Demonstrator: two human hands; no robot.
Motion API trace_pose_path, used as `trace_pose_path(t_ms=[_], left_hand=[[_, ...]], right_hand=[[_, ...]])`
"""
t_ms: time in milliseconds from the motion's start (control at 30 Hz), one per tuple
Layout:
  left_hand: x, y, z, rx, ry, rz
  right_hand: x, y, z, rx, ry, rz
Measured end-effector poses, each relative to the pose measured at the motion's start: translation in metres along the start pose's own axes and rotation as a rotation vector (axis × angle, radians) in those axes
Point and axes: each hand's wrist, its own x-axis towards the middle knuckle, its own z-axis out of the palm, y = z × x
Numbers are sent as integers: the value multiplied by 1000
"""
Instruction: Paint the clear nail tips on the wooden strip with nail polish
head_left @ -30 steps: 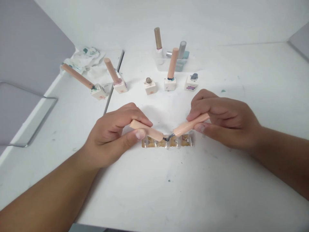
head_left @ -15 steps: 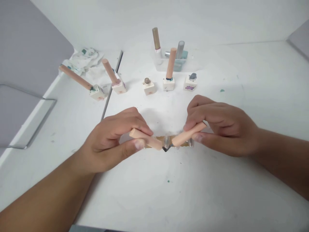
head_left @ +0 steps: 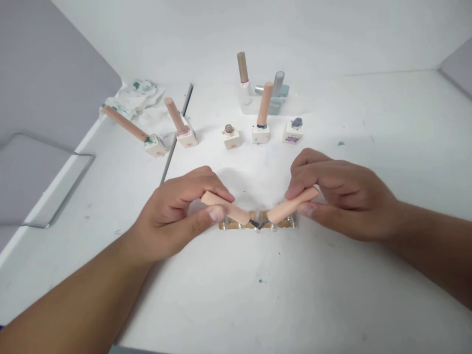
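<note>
Head view: two hands (head_left: pixel 177 211) (head_left: pixel 337 196) hold two brushes (head_left: pixel 225 207) (head_left: pixel 291 206).

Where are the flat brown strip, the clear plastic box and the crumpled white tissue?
Flat brown strip (head_left: pixel 284 222), head view: bare part, right of centre.
Clear plastic box (head_left: pixel 290 105), head view: front wall.
Crumpled white tissue (head_left: pixel 138 100), head view: its middle.

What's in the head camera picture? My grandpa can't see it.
A left hand and right hand each pinch a peach cap, their dark brushes seeming to meet at the tips above a gold strip with clear pieces on a white table. Behind sit five bottles, two uncapped, and a clear box.
</note>
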Motion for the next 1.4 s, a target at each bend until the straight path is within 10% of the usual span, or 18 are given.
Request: trace_pose_path(t_ms=[300, 533, 1167, 1400], left_hand=[[-4, 1, 1, 122, 175, -45], [-7, 1, 0, 223, 244, 75], [-1, -1, 0, 491, 491, 176], [49, 6, -21, 578, 483, 87]], right_hand=[[-2, 3, -2, -11, 121, -33], [-11, 13, 1, 109, 548, -56], [-16, 37, -11, -236, 821, 53], [24, 23, -38, -346, 824, 38]])
